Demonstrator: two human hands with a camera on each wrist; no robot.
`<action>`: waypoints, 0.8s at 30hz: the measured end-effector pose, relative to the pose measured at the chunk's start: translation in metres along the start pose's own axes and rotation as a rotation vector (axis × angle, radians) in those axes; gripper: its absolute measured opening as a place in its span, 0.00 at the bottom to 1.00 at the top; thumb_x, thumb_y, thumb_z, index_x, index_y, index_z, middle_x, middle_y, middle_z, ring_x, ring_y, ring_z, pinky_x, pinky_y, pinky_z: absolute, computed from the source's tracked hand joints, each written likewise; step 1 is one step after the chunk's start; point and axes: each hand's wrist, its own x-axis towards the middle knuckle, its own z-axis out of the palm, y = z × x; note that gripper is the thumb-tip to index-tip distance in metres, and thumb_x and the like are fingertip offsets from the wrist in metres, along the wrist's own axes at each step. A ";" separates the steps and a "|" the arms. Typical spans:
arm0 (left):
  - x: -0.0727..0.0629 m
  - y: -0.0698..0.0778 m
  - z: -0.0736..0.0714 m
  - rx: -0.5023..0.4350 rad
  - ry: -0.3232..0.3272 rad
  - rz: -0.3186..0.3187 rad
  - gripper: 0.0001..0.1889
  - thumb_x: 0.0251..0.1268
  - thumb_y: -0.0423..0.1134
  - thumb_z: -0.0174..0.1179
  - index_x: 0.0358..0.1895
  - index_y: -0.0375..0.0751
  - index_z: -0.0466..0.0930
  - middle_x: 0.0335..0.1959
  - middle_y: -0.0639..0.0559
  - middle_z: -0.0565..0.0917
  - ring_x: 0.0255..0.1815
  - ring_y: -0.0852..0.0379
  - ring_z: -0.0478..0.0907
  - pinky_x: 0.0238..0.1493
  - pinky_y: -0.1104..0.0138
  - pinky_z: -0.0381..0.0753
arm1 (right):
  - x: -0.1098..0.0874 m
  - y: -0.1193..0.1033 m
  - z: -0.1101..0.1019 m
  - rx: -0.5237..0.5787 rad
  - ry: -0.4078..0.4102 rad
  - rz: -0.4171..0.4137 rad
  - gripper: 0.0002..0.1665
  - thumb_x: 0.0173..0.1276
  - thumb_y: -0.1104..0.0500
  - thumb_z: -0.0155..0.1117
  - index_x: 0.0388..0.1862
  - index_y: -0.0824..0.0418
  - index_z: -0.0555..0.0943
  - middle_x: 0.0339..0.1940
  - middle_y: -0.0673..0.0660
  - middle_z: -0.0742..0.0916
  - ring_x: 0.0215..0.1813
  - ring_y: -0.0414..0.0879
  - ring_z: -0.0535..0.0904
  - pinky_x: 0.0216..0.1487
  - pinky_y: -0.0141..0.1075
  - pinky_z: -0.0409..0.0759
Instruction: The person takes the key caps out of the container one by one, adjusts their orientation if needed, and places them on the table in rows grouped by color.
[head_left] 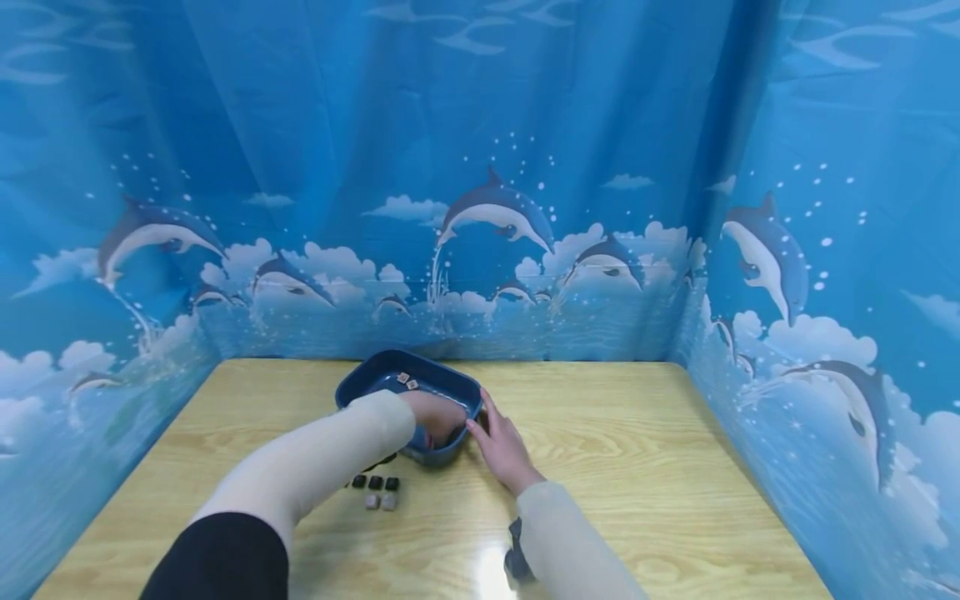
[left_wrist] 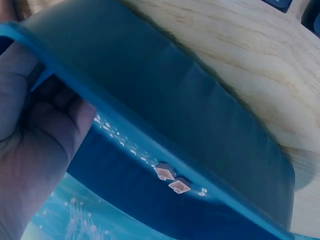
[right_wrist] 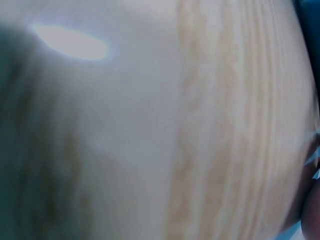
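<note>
A deep blue plastic bin (head_left: 375,367) stands on the table, its long side running across my view. My left hand (head_left: 441,415) reaches down inside its right end; in the left wrist view the palm shows below the rim with the fingers bent inward. The bin wall hides those fingertips, and I cannot tell whether they hold anything. Two small pale cubes (left_wrist: 172,178) lie in the bin, away from that hand. At the bin's right end my right hand (head_left: 504,450) grips the rim, thumb and forefinger spread apart along it.
In front of the bin, several small black cubes (head_left: 376,482) sit in a row, with two pale grey cubes (head_left: 380,502) nearer me. The wooden table (head_left: 600,467) meets a blue dolphin-print curtain (head_left: 480,325) behind and at both sides. A dark device (head_left: 517,554) shows under my right sleeve.
</note>
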 end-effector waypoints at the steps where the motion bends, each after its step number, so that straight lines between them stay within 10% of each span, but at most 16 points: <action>1: -0.007 0.003 -0.001 0.034 0.005 0.004 0.14 0.55 0.25 0.65 0.34 0.53 0.82 0.29 0.53 0.84 0.26 0.56 0.83 0.27 0.64 0.83 | 0.000 0.000 0.000 0.004 -0.001 0.004 0.43 0.74 0.33 0.44 0.80 0.45 0.46 0.74 0.58 0.67 0.74 0.62 0.58 0.73 0.56 0.48; 10: -0.113 0.063 -0.019 0.130 0.175 0.053 0.11 0.59 0.28 0.66 0.30 0.52 0.85 0.29 0.59 0.82 0.30 0.60 0.78 0.34 0.66 0.80 | 0.002 0.002 0.000 0.036 -0.002 -0.003 0.42 0.75 0.34 0.45 0.80 0.46 0.47 0.70 0.59 0.72 0.73 0.61 0.60 0.71 0.60 0.53; 18: -0.150 0.063 -0.021 0.157 0.322 0.146 0.10 0.59 0.33 0.68 0.43 0.50 0.88 0.37 0.62 0.85 0.40 0.65 0.81 0.51 0.59 0.80 | 0.003 0.000 0.001 0.035 -0.003 0.020 0.40 0.77 0.40 0.47 0.80 0.46 0.47 0.71 0.57 0.72 0.72 0.60 0.62 0.71 0.59 0.54; 24: -0.172 0.060 -0.012 -0.007 0.417 0.209 0.09 0.57 0.32 0.69 0.41 0.47 0.88 0.33 0.63 0.84 0.36 0.65 0.80 0.42 0.68 0.80 | 0.002 -0.003 0.002 0.022 0.004 0.031 0.40 0.77 0.41 0.49 0.80 0.46 0.47 0.71 0.57 0.72 0.71 0.60 0.64 0.69 0.59 0.59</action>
